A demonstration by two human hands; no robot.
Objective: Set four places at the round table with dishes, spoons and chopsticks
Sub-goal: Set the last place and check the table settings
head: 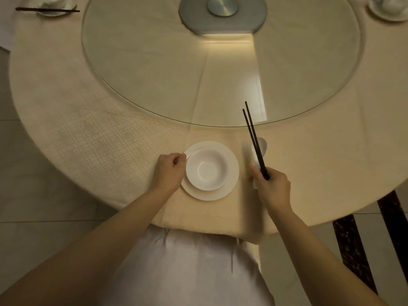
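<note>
Far up and left of the plate [229, 186], another place is laid, with dark sticks [47, 10] lying across a white dish [55, 6]. Your left hand [169, 167] sits at the plate's left rim with its fingers curled and their tips meeting the rim; whether they pinch it, you cannot tell. The plate rests on the table [88, 140] near its front edge, and the bowl [207, 170] stands on it, off-centre toward the left. Just right of the plate, a white spoon [261, 144] shows blurred, its handle reaching your right hand [272, 188]. That hand grips the chopsticks [254, 138], whose tips point away over the glass turntable [154, 85]. Far up and right of the plate is another white dish [388, 9].
</note>
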